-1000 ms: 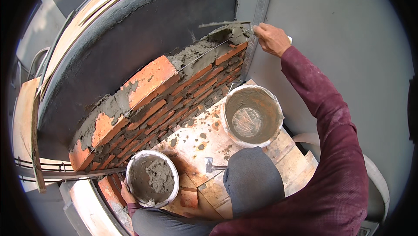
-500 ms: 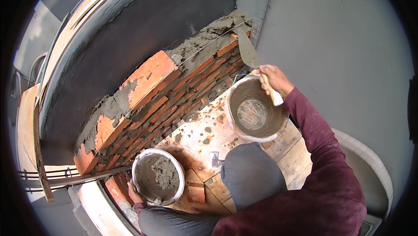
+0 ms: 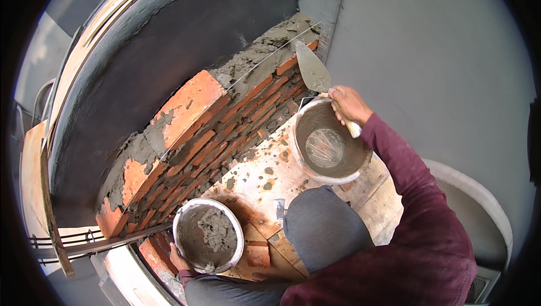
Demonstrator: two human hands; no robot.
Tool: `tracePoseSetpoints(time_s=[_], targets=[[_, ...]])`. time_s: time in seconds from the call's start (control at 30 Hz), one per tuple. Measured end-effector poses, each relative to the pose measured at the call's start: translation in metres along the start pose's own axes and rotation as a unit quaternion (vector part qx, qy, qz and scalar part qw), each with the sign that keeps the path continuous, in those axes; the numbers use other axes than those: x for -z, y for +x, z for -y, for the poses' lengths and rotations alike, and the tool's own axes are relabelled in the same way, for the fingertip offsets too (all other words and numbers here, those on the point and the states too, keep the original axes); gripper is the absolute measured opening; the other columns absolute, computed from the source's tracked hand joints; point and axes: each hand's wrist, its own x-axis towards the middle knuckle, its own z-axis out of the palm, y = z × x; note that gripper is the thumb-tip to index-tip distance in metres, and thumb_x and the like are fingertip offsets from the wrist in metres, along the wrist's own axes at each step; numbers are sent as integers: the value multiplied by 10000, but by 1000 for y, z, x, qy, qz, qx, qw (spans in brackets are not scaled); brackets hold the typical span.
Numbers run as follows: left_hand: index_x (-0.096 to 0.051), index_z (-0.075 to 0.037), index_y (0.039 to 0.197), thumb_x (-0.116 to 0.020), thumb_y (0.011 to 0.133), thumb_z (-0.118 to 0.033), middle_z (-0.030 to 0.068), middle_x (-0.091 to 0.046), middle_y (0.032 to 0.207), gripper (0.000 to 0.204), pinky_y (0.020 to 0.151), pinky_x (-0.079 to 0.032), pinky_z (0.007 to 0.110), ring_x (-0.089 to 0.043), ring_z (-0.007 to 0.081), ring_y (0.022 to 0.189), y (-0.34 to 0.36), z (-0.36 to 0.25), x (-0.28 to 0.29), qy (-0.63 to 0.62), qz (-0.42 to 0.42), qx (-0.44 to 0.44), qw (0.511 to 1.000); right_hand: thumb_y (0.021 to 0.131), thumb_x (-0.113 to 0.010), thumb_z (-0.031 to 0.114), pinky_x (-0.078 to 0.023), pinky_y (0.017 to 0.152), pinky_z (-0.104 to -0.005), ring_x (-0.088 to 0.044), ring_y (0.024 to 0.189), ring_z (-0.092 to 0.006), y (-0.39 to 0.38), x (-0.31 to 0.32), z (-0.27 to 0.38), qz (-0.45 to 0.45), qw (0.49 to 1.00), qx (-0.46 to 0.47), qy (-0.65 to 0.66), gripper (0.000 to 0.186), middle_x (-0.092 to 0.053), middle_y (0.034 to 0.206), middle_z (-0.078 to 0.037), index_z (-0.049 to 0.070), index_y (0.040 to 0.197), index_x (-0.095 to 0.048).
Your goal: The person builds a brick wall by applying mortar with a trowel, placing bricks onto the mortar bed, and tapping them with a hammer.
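My right hand (image 3: 348, 104) is wrapped round the pale handle of a pointing trowel (image 3: 313, 69). Its blade hangs beside the far end of a brick wall (image 3: 248, 103), close to the top course under a taut string. Just below that hand stands a bucket (image 3: 297, 153) with only smears of mortar inside. At lower left my left hand (image 3: 179, 260) rests against the outer side of a second bucket (image 3: 241, 232), fingers on its wall near the rim; the thumb side is partly hidden. Grey mortar (image 3: 217, 230) lies heaped in that bucket.
Wet mortar (image 3: 282, 38) covers the wall's top at the far end, and a brick (image 3: 194, 100) lies in it midway. A dark plastered wall (image 3: 169, 46) rises behind. A loose brick piece (image 3: 258, 254) lies on the splattered boards (image 3: 265, 165). Steel bars (image 3: 73, 239) stick out left.
My right hand has turned the trowel, so more of the blade's face shows, and moved slightly left with it. My left hand stays at the mortar bucket. The whole view has shifted a little.
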Motion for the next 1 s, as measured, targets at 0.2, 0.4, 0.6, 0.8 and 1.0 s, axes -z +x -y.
tracePoseSetpoints(time_s=[0.2, 0.4, 0.6, 0.8, 1.0], targets=[[-601, -83, 776, -615, 979, -268, -85, -501, 729, 275, 634, -328, 230, -393, 29, 695, 4, -53, -40, 58, 144, -88, 984, 1017, -397, 286, -431, 362, -288, -501, 437, -132, 13, -38, 13, -4, 991, 34, 130, 308, -479, 661, -32, -2, 965, -490], [-523, -84, 827, -648, 955, -224, -66, -457, 749, 227, 650, -337, 236, -374, 48, 701, -7, -120, -92, 138, 242, -95, 956, 1015, -405, 282, -436, 381, -305, -502, 434, -134, -18, -41, 12, 25, 999, -33, -12, 303, -493, 674, -50, 9, 920, -493], [-504, -69, 805, -616, 965, -212, -53, -420, 726, 242, 616, -328, 257, -371, 76, 687, -38, -182, -145, 171, 313, -164, 920, 933, -570, 276, -531, 672, -399, -638, 702, -277, -136, 5, 72, 152, 944, 109, -270, 308, -622, 861, -157, -11, 1044, -568], [-461, -131, 810, -535, 1014, -275, -102, -338, 731, 259, 571, -221, 223, -287, 18, 661, -40, -227, -173, 119, 436, -139, 881, 868, -632, 240, -529, 772, -444, -657, 864, -327, -149, -66, 48, 412, 845, 238, -245, 371, -666, 933, -220, -32, 1117, -598], [-488, 45, 1345, -512, 1008, -468, 135, -521, 1332, 614, 1058, -373, 379, -489, 235, 1203, 41, -134, -181, 104, 469, -96, 872, 807, -624, 212, -535, 690, -493, -681, 857, -269, -166, -182, 22, 387, 771, 227, -452, 309, -704, 924, -184, 1, 1021, -692]])
